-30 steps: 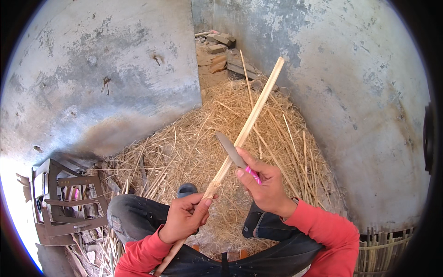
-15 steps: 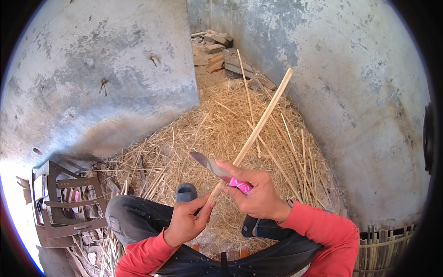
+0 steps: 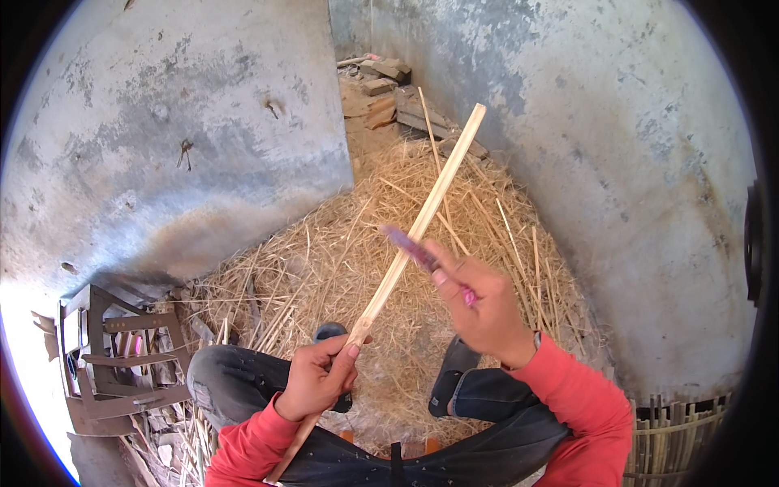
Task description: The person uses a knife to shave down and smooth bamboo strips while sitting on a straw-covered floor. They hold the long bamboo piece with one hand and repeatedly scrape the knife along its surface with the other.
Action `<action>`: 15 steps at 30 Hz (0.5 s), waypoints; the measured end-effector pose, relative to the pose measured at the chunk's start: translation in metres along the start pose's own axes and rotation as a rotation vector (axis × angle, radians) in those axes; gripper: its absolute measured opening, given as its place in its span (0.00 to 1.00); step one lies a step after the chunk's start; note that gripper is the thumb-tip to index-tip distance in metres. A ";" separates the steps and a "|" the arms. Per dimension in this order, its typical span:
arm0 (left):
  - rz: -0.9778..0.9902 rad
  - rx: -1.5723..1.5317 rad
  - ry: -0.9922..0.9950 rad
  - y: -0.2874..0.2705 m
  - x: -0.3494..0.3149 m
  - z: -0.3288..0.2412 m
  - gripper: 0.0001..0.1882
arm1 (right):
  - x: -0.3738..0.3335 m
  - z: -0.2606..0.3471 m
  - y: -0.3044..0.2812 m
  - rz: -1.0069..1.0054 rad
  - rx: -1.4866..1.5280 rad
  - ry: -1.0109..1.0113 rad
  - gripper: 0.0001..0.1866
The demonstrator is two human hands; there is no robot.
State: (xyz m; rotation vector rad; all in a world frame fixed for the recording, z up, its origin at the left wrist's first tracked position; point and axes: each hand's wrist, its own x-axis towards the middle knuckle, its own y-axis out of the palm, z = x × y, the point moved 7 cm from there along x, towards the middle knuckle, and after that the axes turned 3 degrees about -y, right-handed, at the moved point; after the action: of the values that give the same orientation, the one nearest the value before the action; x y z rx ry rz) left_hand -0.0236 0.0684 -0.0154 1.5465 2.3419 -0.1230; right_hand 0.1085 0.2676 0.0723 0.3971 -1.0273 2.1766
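Observation:
My left hand (image 3: 318, 378) is closed around the lower part of a long, pale wooden strip (image 3: 422, 213). The strip slants up to the far right, and its lower end runs down past my wrist. My right hand (image 3: 480, 302) grips the pink handle of a knife (image 3: 411, 247). The blade, smeared by motion, points up and left and crosses in front of the middle of the strip. Whether it touches the wood I cannot tell.
A heap of thin shavings (image 3: 324, 252) and loose strips covers the floor between two grey walls (image 3: 641, 162). A dark broken frame (image 3: 130, 357) stands at left. Bricks (image 3: 381, 77) lie at the far end. A slatted basket (image 3: 677, 442) sits at lower right.
My right hand with the knife has moved up and right, away from my left hand. The strip has shifted, with more of its lower end now below my left hand.

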 end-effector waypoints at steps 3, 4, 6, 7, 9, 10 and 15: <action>0.059 0.029 0.022 0.006 -0.003 0.001 0.14 | 0.006 -0.023 -0.023 -0.097 0.075 0.156 0.21; 0.083 0.046 0.015 0.009 -0.004 0.002 0.14 | 0.010 -0.027 -0.032 -0.127 0.024 0.150 0.21; 0.129 0.078 -0.001 0.012 -0.007 0.004 0.14 | 0.021 -0.038 -0.049 -0.183 -0.076 0.139 0.21; 0.150 0.069 0.020 0.016 -0.007 0.004 0.15 | 0.021 -0.050 -0.060 -0.224 -0.098 0.121 0.21; 0.179 0.058 0.060 0.019 -0.007 0.004 0.17 | 0.025 -0.065 -0.076 -0.299 -0.125 0.096 0.21; 0.181 0.063 0.058 0.020 -0.007 0.004 0.17 | 0.025 -0.066 -0.077 -0.304 -0.131 0.090 0.21; 0.150 0.076 0.039 0.018 -0.008 -0.002 0.16 | 0.021 -0.036 -0.045 -0.124 -0.082 0.051 0.20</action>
State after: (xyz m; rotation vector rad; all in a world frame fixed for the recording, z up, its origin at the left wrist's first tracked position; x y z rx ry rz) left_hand -0.0051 0.0696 -0.0087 1.7697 2.2649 -0.1494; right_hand 0.1257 0.3255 0.0852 0.3562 -1.0334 2.0177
